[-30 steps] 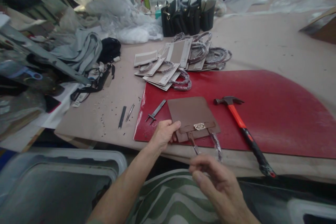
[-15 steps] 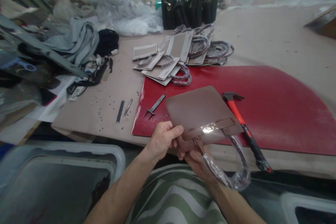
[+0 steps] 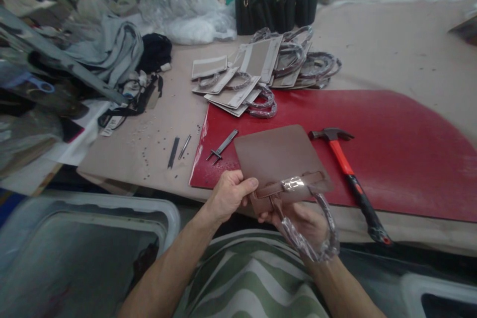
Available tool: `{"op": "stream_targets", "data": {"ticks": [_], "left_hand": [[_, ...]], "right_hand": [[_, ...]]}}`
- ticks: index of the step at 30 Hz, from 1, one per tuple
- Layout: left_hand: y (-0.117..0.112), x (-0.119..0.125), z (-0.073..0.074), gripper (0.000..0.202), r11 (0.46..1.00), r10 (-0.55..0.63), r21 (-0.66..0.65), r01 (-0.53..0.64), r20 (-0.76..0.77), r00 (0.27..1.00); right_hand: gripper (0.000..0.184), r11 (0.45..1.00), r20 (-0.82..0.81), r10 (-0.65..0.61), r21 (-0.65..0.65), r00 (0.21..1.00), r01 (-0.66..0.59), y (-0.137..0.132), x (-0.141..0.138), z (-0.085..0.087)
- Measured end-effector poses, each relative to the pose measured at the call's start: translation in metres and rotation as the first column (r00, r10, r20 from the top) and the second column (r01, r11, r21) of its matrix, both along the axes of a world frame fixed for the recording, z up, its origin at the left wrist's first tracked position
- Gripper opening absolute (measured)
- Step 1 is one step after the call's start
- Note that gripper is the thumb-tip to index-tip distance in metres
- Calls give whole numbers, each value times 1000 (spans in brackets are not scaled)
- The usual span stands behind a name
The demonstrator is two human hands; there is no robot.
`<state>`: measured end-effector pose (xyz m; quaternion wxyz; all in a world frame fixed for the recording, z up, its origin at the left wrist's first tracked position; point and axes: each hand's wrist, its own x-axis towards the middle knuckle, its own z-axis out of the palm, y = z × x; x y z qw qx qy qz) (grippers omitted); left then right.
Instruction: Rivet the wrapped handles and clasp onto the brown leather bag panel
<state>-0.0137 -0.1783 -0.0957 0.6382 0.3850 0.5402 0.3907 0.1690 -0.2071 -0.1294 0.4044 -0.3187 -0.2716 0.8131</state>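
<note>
Brown leather panel (image 3: 278,156) with its plastic-wrapped loop handle (image 3: 316,238) is lifted at the near edge of the red mat (image 3: 391,144), tilted toward the person. Left hand (image 3: 229,194) has its fingers closed on the panel's lower left corner; right hand (image 3: 298,218) cups beneath, fingers curled at the handle's base. By the look of it, the piece is being checked. At 3 o'clock lies a hammer (image 3: 348,174); at 10 o'clock a metal punch (image 3: 222,146); at 12 o'clock a pile of panels (image 3: 257,74) on the surface (image 3: 391,49).
</note>
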Motion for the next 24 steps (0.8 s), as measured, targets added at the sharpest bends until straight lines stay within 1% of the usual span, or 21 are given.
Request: {"op": "stream_targets", "data": {"ticks": [1, 3, 4, 6, 8, 11, 14, 17, 19, 21, 24], "left_hand": [[-1, 0, -1, 40, 1000, -9, 2, 9, -14, 1000], [-2, 0, -3, 40, 1000, -4, -29, 4, -22, 1000], [-3, 1, -4, 42, 998, 7, -60, -8, -12, 1000], [-3, 2, -6, 47, 991, 43, -127, -40, 27, 999], [-3, 4, -6, 52, 982, 74, -177, -66, 42, 996], [-4, 6, -7, 54, 973, 95, -215, -84, 39, 995], [-6, 10, -8, 50, 962, 146, -244, -124, 74, 986], [-8, 15, -10, 43, 943, 223, -282, -177, 139, 965], [-10, 18, -12, 37, 919, 276, -334, -209, 168, 946], [-10, 21, -12, 31, 879, 334, -414, -236, 181, 925], [-8, 22, -10, 26, 816, 396, -527, -236, 213, 893]], "right_hand": [[41, 1000, 39, 9, 16, 999, -9, 0, -1, 3], [33, 998, 134, 32, 52, 990, -39, -2, -3, 6], [29, 997, 175, 38, 63, 984, -50, -3, -4, 6], [27, 996, 223, 40, 64, 974, -55, -7, -6, 2], [27, 998, 231, 29, 46, 973, -40, -10, -8, -5], [24, 1000, 183, 10, 1, 983, -10, -13, -10, -15], [21, 1000, 147, -8, -18, 989, 11, -15, -10, -21], [19, 1000, 163, -18, 2, 986, 18, -16, -8, -26], [19, 1000, 181, -18, 1, 983, 18, -16, -6, -28], [20, 1000, 190, -17, -20, 982, 21, -16, -5, -28], [23, 998, 194, -9, -55, 981, 20, -14, -5, -22]]}}
